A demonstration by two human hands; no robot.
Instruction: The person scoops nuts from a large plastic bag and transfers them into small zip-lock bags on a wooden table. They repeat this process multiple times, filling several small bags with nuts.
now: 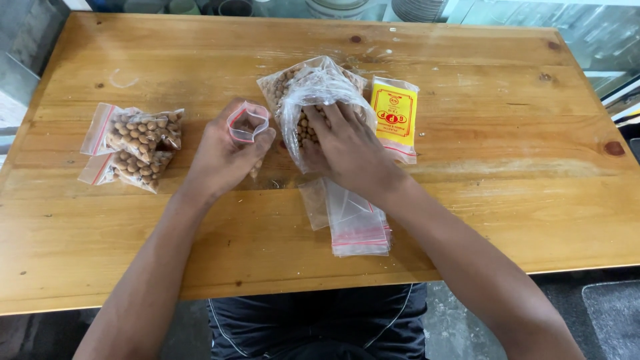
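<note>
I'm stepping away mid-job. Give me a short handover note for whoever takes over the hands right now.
Left hand: holds a small zip bag open and upright, mouth up.
Right hand: reaching into the big bag of nuts at table centre.
Done: two filled bags lie at the left of the table.
Left: a stack of empty bags lies under the right wrist; a yellow packet sits right of the big bag. The bag in hand looks not yet filled.

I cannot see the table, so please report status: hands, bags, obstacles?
Left hand holds small zip bag open. Right hand inside big bag of nuts. Nothing between them.
</note>
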